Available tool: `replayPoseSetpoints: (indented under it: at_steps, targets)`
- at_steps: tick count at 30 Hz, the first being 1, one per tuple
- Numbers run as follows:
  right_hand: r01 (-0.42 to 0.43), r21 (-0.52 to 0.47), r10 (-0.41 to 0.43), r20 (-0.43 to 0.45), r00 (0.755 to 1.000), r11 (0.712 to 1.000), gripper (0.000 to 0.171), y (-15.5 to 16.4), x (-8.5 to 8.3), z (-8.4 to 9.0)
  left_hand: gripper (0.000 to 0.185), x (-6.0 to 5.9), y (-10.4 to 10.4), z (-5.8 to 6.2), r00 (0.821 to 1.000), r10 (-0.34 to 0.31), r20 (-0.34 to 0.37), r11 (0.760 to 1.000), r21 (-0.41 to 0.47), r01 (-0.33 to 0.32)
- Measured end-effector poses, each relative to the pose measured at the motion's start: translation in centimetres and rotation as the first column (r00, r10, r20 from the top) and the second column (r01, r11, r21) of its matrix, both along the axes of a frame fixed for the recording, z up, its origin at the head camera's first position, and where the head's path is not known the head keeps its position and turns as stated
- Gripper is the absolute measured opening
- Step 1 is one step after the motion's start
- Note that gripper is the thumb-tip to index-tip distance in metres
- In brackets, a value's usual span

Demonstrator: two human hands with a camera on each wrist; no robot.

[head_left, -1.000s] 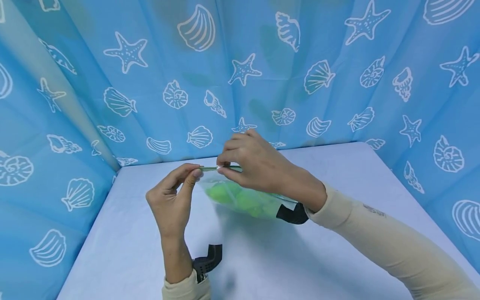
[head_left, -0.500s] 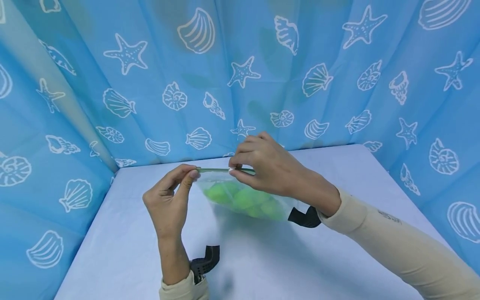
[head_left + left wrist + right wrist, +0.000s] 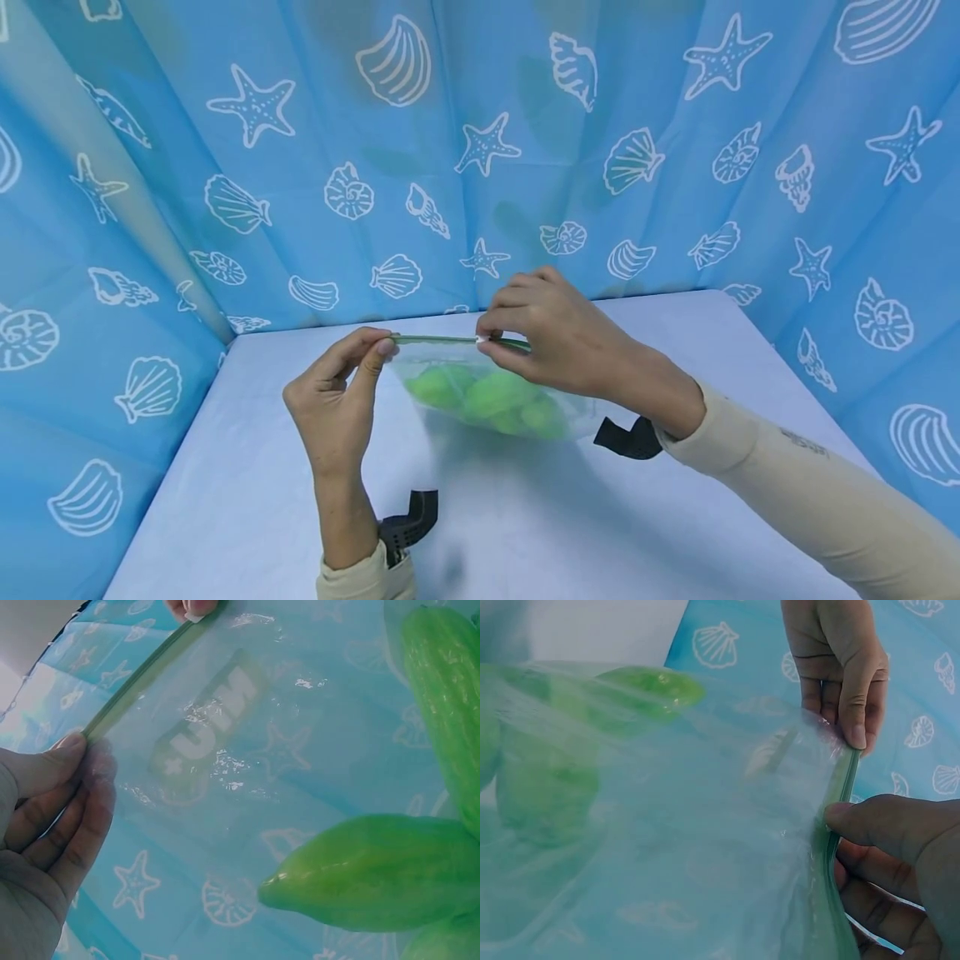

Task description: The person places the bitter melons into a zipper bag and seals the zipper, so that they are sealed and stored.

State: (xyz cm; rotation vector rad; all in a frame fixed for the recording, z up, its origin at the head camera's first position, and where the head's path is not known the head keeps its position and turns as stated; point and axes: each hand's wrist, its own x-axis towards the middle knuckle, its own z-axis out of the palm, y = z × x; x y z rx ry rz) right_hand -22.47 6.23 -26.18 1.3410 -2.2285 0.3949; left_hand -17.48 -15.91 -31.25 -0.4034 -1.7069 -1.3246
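A clear zip bag hangs above the table with several green vegetables inside. My left hand pinches the left end of its green zip strip between thumb and forefinger. My right hand pinches the strip further right, fingers curled over it. In the left wrist view the strip runs up from my left fingers, and the green vegetables lie low in the bag. The right wrist view shows the bag, my right thumb on the strip and the left hand beyond.
A pale table lies under the bag, with bare surface in front. Blue curtains printed with shells and starfish close in the back and both sides. Black wrist mounts sit on both arms.
My right hand has slid to the right along the zip strip, away from the left hand. The left hand has kept its pinch in place.
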Motion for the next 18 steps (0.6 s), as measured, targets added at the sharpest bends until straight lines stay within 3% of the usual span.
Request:
replayPoseSetpoints:
  at_steps: [18]
  targets:
    - [-0.001, 0.002, 0.001, -0.009, 1.000, 1.000, 0.005, 1.6, 0.5, 0.0, 0.007, 0.0, 0.0, 0.1, 1.000, -0.007, -0.008, 1.000, 0.005, 0.008]
